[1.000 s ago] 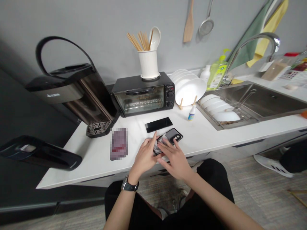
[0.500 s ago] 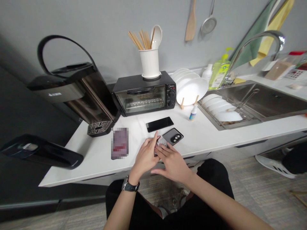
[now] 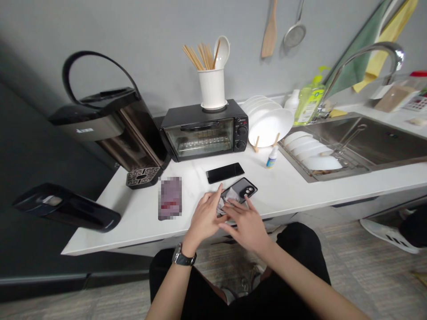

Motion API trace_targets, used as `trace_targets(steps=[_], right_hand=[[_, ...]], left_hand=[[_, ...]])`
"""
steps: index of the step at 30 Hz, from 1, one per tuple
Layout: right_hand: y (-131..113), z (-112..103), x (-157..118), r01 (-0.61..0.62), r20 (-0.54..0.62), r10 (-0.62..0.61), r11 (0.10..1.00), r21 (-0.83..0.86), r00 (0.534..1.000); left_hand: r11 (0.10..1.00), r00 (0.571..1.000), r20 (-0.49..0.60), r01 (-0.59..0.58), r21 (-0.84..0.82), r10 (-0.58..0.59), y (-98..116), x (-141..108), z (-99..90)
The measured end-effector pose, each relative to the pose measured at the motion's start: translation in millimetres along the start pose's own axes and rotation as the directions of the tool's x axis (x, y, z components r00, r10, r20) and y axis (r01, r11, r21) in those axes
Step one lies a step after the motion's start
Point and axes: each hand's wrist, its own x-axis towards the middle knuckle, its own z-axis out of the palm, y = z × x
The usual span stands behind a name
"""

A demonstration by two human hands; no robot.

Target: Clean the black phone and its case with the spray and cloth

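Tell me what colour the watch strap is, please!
The watch strap is black; it shows in the head view.

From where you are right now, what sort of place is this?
Most likely a kitchen or a pantry corner: a sink with a curved tap, a small oven on the counter, and white plates standing beside that oven.
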Motion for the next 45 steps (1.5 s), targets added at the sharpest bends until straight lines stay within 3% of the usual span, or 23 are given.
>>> trace_targets(steps=[4, 6, 10, 14, 17, 21, 23, 26, 28, 33, 38, 40, 43, 45], right_hand=[[52, -19, 2, -0.125, -0.088, 0.112, 0.979, -0.159, 0.990], [63, -19, 10, -0.153, -0.112, 0.132, 0.966, -0.207, 0.985], [30, 4, 23, -0.118, -0.092, 0.104, 0.980, -0.161, 0.990], [-2, 10, 15, 0.050, 0.025, -0.051, 0.998, 0.037, 0.998], [20, -5, 10, 0.063, 0.067, -0.066, 0.997, 0.052, 0.996], [55, -19, 15, -0.107, -0.056, 0.100, 0.984, -0.140, 0.993], [49, -14, 17, -0.118, -0.081, 0.107, 0.980, -0.160, 0.991], [27, -2, 15, 0.068, 0.037, -0.067, 0.997, -0.029, 0.997], [24, -1, 16, 0.124, 0.084, -0.126, 0.992, 0.030, 0.989], [43, -9, 22, -0.126, -0.083, 0.116, 0.982, -0.138, 0.990], [32, -6, 14, 0.133, 0.075, -0.133, 0.991, 0.005, 0.988], [35, -8, 16, 0.048, 0.044, -0.045, 0.997, -0.060, 0.998], [39, -9, 20, -0.159, -0.098, 0.143, 0.970, -0.185, 0.985], [33, -7, 20, -0.094, -0.078, 0.083, 0.984, -0.151, 0.993]], left_hand=[[1.000, 0.999, -0.038, 0.009, -0.009, -0.009, 5, 1, -1.6], [1.000, 0.999, -0.038, -0.007, -0.014, 0.007, 6, 2, -1.9], [0.999, 0.999, -0.027, -0.019, -0.027, 0.018, 4, 2, -2.1], [1.000, 1.000, -0.001, -0.016, -0.017, 0.016, 1, 0, -2.3], [1.000, 1.000, -0.003, 0.002, -0.022, -0.002, 1, 0, -2.7], [1.000, 1.000, -0.029, -0.008, -0.024, 0.008, 4, 2, -2.7], [1.000, 1.000, -0.026, -0.015, -0.025, 0.014, 4, 2, -2.2], [0.999, 1.000, -0.005, -0.011, -0.039, 0.011, 2, 2, -1.4], [0.999, 1.000, -0.003, -0.003, -0.048, 0.003, 1, 1, -1.2], [0.999, 0.999, -0.043, 0.020, -0.035, -0.022, 3, 2, -1.6], [0.999, 1.000, -0.009, 0.019, -0.041, -0.019, 4, 2, -2.6], [0.999, 1.000, -0.016, 0.017, -0.045, -0.018, 5, 2, -2.7], [0.999, 0.999, -0.036, 0.020, -0.034, -0.021, 4, 2, -2.5], [0.999, 0.999, -0.025, 0.030, -0.028, -0.031, 4, 3, -2.4]])
